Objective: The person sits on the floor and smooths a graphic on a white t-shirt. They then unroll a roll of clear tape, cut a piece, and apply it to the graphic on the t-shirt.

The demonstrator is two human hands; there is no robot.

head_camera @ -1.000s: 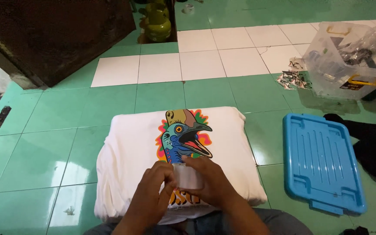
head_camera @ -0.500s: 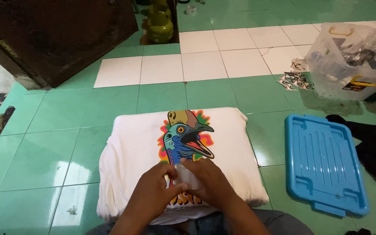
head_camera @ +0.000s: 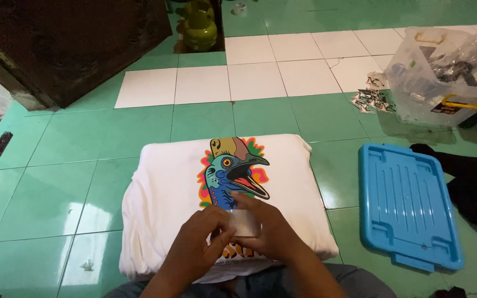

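A folded white T-shirt (head_camera: 167, 187) lies on the green tiled floor in front of me, with a colourful bird head print (head_camera: 232, 171) on top. Over the shirt's near part, my left hand (head_camera: 197, 245) and my right hand (head_camera: 269, 232) meet around a small pale rectangular piece (head_camera: 244, 222), which both hands pinch between fingers and thumbs. The lower part of the print is hidden beneath my hands.
A blue plastic lid (head_camera: 409, 204) lies on the floor to the right. A clear plastic bin (head_camera: 443, 72) with bits inside stands at the far right, small stickers (head_camera: 374, 99) beside it. Dark cloth (head_camera: 476, 182) lies right of the lid. A dark wooden cabinet (head_camera: 73, 44) stands back left.
My hands stay together over the shirt's lower part, shifting slightly while handling the small pale piece. The shirt and lid have not moved.
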